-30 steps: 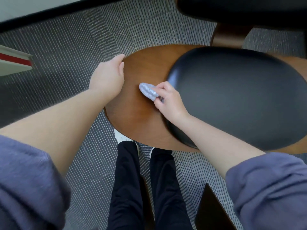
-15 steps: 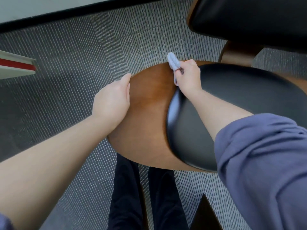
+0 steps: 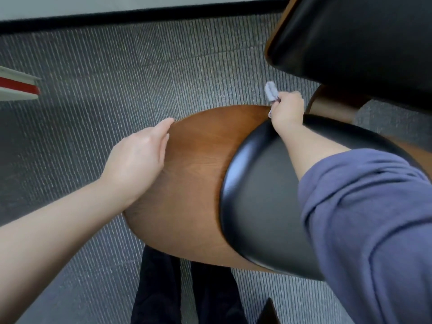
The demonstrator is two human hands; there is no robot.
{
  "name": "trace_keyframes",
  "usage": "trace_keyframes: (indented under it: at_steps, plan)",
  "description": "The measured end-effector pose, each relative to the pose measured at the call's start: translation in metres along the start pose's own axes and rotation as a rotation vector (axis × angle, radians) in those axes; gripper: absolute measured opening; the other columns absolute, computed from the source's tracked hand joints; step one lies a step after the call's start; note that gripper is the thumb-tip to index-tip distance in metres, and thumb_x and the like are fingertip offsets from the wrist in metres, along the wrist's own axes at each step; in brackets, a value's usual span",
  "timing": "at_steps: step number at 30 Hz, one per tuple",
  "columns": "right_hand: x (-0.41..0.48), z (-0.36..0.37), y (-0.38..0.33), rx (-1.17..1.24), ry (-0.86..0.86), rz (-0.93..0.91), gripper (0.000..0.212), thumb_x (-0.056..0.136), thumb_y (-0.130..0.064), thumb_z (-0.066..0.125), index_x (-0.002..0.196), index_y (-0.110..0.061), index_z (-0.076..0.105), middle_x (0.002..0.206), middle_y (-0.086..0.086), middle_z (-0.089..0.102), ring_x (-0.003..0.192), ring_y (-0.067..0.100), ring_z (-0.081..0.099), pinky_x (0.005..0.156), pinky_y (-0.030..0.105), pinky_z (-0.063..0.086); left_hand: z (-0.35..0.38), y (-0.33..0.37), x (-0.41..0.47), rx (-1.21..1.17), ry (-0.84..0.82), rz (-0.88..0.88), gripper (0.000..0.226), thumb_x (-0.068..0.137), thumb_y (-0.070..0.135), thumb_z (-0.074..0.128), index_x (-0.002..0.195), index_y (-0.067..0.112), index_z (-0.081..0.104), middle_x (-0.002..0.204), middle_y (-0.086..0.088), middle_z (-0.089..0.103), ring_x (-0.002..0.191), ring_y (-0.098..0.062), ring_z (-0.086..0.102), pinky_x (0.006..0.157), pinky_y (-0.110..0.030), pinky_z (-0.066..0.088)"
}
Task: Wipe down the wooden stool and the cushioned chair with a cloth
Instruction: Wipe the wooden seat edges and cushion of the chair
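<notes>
A wooden stool (image 3: 196,174) with a brown curved seat shell and a black cushion (image 3: 264,202) stands in front of me. My left hand (image 3: 138,157) rests on the shell's left edge, thumb up along the rim. My right hand (image 3: 286,108) grips a small grey cloth (image 3: 270,91) at the far rim of the shell, where wood meets cushion. The cloth's end sticks up past my fingers. A black cushioned chair (image 3: 355,38) with wooden trim fills the upper right.
Grey ribbed carpet (image 3: 117,90) covers the floor. A black baseboard and pale wall run along the top. A white and red object (image 3: 18,87) juts in at the left edge. My dark trouser legs (image 3: 163,288) stand below the stool.
My right hand has carried the cloth from the middle of the wooden shell up along the cushion's edge to the far rim. My left hand has stayed on the left edge.
</notes>
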State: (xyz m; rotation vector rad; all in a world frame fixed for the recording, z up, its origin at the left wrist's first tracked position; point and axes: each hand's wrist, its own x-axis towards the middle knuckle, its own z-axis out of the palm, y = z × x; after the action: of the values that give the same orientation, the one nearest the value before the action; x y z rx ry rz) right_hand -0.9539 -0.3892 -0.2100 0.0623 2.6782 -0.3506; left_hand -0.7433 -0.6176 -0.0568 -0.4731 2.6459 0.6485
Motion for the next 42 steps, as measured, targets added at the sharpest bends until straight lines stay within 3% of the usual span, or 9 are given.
trace_keyframes:
  at_steps: [6,9,13,18,25,28,32,36,42]
  plan:
    - [-0.004,0.001,-0.017,0.053,0.000,0.075,0.023,0.096,-0.012,0.047,0.080,-0.007,0.064,0.102,0.015,0.061,0.095,0.030,0.061,0.069,0.025,0.035,0.001,-0.002,-0.001,0.006,0.016,0.006,0.043,0.103,0.026,0.032,0.145,0.019,0.042,0.108,-0.011,0.067,0.092,-0.037,0.063,0.077,-0.045,0.048]
    - [-0.042,0.007,-0.035,0.152,0.002,0.047,0.027,0.093,-0.003,0.040,0.098,-0.006,0.067,0.109,0.012,0.056,0.092,0.024,0.058,0.072,0.025,0.038,0.001,-0.001,0.000,0.000,0.001,-0.008,0.043,0.104,0.027,0.031,0.145,0.020,0.041,0.109,-0.013,0.066,0.095,-0.039,0.062,0.079,-0.046,0.048]
    - [-0.105,0.008,-0.048,0.288,-0.002,-0.090,0.027,0.093,-0.004,0.044,0.112,-0.004,0.064,0.105,0.007,0.055,0.090,0.018,0.057,0.078,0.023,0.045,0.000,0.000,0.001,-0.012,-0.012,-0.029,0.040,0.104,0.026,0.031,0.142,0.020,0.044,0.112,-0.015,0.065,0.096,-0.040,0.061,0.081,-0.046,0.049]
    - [-0.180,0.006,-0.050,0.374,-0.076,-0.224,0.018,0.090,0.000,0.048,0.094,-0.005,0.064,0.100,0.003,0.055,0.084,0.017,0.057,0.075,0.028,0.050,0.001,0.000,0.002,0.038,-0.012,-0.019,0.038,0.105,0.025,0.029,0.139,0.018,0.044,0.110,-0.018,0.065,0.096,-0.042,0.060,0.080,-0.048,0.049]
    - [-0.297,0.013,-0.007,0.371,-0.178,-0.390,0.036,0.083,0.007,0.050,0.106,-0.013,0.070,0.101,-0.004,0.055,0.085,0.012,0.052,0.074,0.017,0.042,0.006,-0.001,0.001,0.202,0.050,0.041,0.036,0.105,0.024,0.027,0.131,0.008,0.047,0.099,-0.023,0.063,0.085,-0.042,0.059,0.068,-0.045,0.041]
    - [-0.304,0.007,0.006,0.358,-0.252,-0.415,0.030,0.085,0.006,0.050,0.100,-0.009,0.071,0.099,-0.005,0.056,0.087,0.014,0.054,0.076,0.023,0.046,0.007,0.002,-0.002,0.306,0.062,0.055,0.035,0.106,0.025,0.026,0.129,0.007,0.045,0.098,-0.023,0.062,0.077,-0.038,0.055,0.063,-0.042,0.035]
    - [-0.274,-0.026,0.004,0.391,-0.135,-0.469,0.029,0.083,0.005,0.051,0.099,-0.009,0.071,0.101,-0.006,0.055,0.091,0.016,0.056,0.077,0.030,0.047,0.007,0.007,-0.010,0.410,0.036,0.011,0.048,0.104,0.032,0.030,0.148,0.013,0.025,0.126,-0.021,0.049,0.102,-0.043,0.054,0.067,-0.044,0.038]
    - [-0.221,-0.055,0.029,0.090,-0.020,-0.457,0.032,0.085,-0.002,0.049,0.104,-0.019,0.068,0.116,-0.005,0.055,0.104,0.018,0.049,0.069,0.028,0.037,0.019,0.022,-0.032,0.640,0.040,0.119,0.061,0.100,0.040,0.031,0.154,0.018,0.012,0.156,-0.018,0.019,0.140,-0.040,0.023,0.099,-0.056,0.037]
    - [-0.188,-0.033,0.040,-0.178,-0.174,-0.756,0.028,0.092,-0.009,0.048,0.113,-0.017,0.065,0.126,0.005,0.051,0.103,0.027,0.048,0.066,0.039,0.047,0.055,0.037,-0.045,0.904,0.013,0.081,0.064,0.097,0.055,0.015,0.155,0.029,0.012,0.162,-0.014,0.002,0.146,-0.044,-0.001,0.110,-0.070,0.009]
